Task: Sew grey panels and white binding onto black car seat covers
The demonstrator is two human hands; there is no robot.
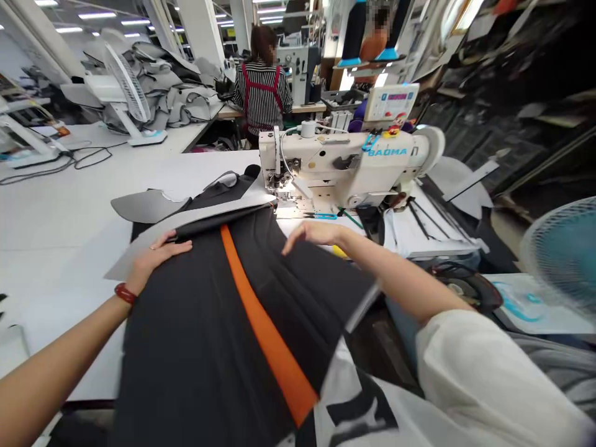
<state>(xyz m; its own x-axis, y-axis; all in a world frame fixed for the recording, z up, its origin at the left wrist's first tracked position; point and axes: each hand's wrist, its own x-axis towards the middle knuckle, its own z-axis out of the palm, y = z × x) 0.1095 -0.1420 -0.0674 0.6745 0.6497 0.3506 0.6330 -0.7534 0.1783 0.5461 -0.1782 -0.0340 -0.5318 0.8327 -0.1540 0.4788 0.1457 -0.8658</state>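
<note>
A large dark grey fabric panel (186,347) with an orange stripe (261,316) drapes over the table's front edge toward my lap. Its far end reaches the needle area of a white sewing machine (326,164). My left hand (156,257) lies flat, fingers spread, on the panel's left edge, beside a long pale-backed strip (205,214). A reddish bracelet (125,293) circles that wrist. On the right side of the panel, close to the machine, my right hand (314,233) is palm down with loosely bent fingers; some are hidden. Whether it touches the cloth is unclear.
Blue-handled thread snips (323,216) lie by the machine base. A control box (392,102) tops the machine. White fans (125,87) stand at left, another fan (563,254) at right. Grey cut pieces (172,87) are heaped behind. A person (263,87) works with their back turned.
</note>
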